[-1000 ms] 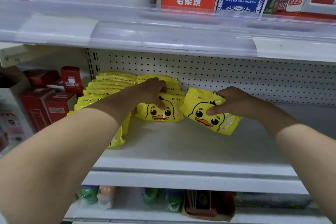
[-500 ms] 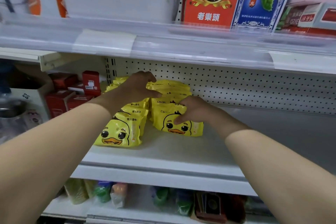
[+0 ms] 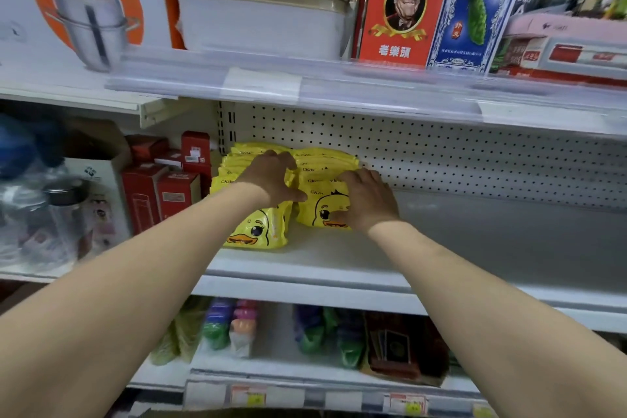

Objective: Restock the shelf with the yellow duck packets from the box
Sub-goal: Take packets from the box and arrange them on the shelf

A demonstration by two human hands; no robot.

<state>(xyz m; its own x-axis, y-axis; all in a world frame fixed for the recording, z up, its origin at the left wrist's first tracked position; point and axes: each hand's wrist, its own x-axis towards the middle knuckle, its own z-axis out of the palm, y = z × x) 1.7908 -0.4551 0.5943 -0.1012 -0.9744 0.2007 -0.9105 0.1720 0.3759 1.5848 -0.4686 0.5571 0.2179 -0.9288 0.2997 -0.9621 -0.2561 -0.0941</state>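
Yellow duck packets stand in two rows on the white shelf (image 3: 339,268), against the pegboard back. The left row's front packet (image 3: 254,231) leans forward and shows its duck face. My left hand (image 3: 271,180) curls over the tops of that row, fingers behind and thumb in front. My right hand (image 3: 368,202) holds the front packet of the right row (image 3: 319,210), with the thumb on the duck's face and the fingers over its top edge. The box is not in view.
Red cartons (image 3: 159,193) stand just left of the packets. The upper shelf's clear price rail (image 3: 339,85) overhangs close above. To the right of the packets lies bare shelf surface (image 3: 492,241). Colourful goods (image 3: 237,329) fill the lower shelf.
My right hand has carried its packet left and set it at the front of the right row. My left hand has stayed on the left row. The view has shifted to the left.
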